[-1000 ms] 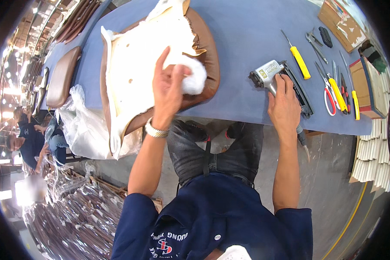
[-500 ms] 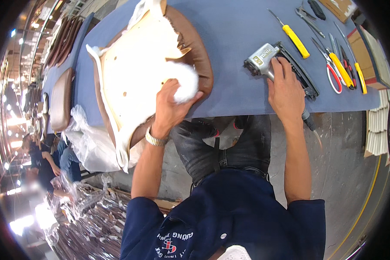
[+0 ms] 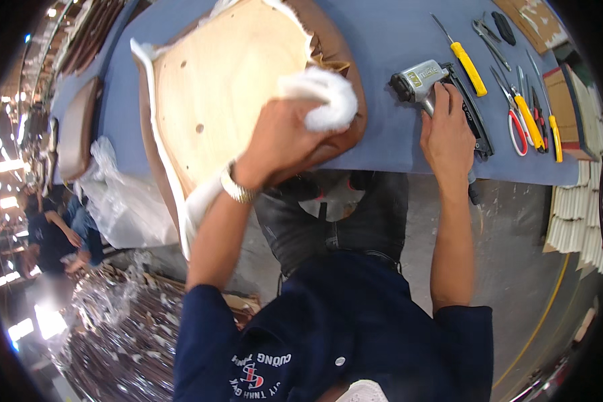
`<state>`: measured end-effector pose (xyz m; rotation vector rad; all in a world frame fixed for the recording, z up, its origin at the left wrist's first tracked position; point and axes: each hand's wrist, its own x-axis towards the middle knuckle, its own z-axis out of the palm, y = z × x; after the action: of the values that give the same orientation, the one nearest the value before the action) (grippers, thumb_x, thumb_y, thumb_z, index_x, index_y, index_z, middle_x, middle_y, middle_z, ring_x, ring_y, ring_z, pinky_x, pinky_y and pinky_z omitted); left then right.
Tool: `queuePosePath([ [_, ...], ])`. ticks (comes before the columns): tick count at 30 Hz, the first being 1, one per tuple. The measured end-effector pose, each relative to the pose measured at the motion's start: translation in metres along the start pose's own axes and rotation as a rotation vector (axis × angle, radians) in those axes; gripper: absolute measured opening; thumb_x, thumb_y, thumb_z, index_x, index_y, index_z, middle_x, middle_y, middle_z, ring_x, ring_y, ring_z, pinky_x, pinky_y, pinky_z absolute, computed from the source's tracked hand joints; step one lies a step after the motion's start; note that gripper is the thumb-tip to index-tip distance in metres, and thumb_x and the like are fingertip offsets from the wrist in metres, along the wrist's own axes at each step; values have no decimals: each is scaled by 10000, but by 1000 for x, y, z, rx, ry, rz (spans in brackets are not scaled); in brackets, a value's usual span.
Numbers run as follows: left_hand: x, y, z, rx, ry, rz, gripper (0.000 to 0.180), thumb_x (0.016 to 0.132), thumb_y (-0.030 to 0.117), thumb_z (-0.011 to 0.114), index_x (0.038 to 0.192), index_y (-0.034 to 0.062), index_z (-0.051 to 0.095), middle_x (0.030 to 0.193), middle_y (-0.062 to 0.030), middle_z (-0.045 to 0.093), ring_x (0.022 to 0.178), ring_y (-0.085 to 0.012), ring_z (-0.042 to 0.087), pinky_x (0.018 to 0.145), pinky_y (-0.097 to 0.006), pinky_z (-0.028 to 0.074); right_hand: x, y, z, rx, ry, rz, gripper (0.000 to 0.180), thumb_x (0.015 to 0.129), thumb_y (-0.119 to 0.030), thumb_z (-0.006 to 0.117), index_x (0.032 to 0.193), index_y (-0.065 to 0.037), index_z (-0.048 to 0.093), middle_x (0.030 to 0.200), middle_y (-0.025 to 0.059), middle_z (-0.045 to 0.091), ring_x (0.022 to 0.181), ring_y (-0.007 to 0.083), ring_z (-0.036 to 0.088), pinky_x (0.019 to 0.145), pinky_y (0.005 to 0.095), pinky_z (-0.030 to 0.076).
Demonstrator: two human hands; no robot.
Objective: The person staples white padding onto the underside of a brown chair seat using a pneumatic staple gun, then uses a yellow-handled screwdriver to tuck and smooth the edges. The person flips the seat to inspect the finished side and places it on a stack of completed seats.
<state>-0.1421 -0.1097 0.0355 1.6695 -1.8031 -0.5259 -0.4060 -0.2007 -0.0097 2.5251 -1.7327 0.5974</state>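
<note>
My left hand [image 3: 281, 137] is closed on a wad of white fibre padding [image 3: 338, 100], blurred by motion, above the near right edge of an upside-down chair seat. The seat has a pale wooden base board [image 3: 221, 94] with a few dark holes. Brown leather cover [image 3: 345, 57] wraps its rim, gathered in folds at the right, and a strip of white padding [image 3: 155, 127] shows along the left edge. My right hand [image 3: 447, 134] has its fingers around the handle of a silver and black staple gun [image 3: 422, 75], which lies on the blue-covered table.
Right of the staple gun lie a yellow-handled screwdriver [image 3: 469, 69], pliers [image 3: 492, 41], red-handled scissors [image 3: 516, 124] and other tools. A box [image 3: 563, 110] stands at the right edge. Plastic film [image 3: 124, 208] and a brown padded piece [image 3: 80, 134] are left. Another person [image 3: 50, 234] works far left.
My left hand has moved the padding wad a little up and right over the seat's edge. The right hand stays on the staple gun. The whole view has shifted slightly.
</note>
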Motion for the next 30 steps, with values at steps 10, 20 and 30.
queuePosePath([
  [10,9,-23,-15,195,-103,88,603,712,509,919,1041,20,793,953,-161,780,857,-318,751,823,-372,577,54,23,-1,67,-89,-228,443,986,-262,668,1356,-41,564,1384,181,593,1155,402,651,950,477,533],
  [20,7,-22,-22,255,-119,-71,338,763,210,835,1078,94,792,1065,-138,772,947,-331,736,856,-422,570,154,144,39,25,-123,-81,452,970,-406,683,1138,13,669,965,250,718,907,423,697,820,487,530],
  [30,-34,-82,-101,233,143,20,506,885,379,810,1280,76,718,1275,-129,708,1192,-283,659,1061,-399,500,-15,42,-150,538,-452,-402,410,884,-225,790,1222,-24,675,1048,107,736,901,239,710,801,338,549],
])
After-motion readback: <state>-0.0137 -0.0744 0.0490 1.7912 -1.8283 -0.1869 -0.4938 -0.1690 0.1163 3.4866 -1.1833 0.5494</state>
